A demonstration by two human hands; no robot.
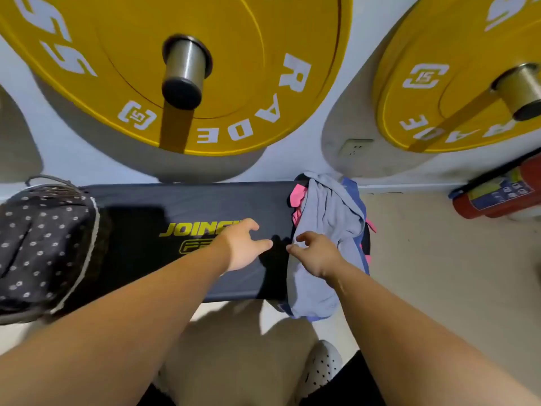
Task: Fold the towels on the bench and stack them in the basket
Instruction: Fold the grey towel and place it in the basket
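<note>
Grey towel (328, 212) tops the pile on the bench (175, 200) end, center-right of frame. It looks light and floppy. My right hand (317, 256) rests on its edge, fingers loose, pinching nothing. My left hand (243, 247) hovers open beside it. I'd pinch 2 corners.

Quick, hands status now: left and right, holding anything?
Left hand: open, fingers spread over the bench, holding nothing.
Right hand: fingers curled at the grey towel edge; grip cannot be told.
</note>
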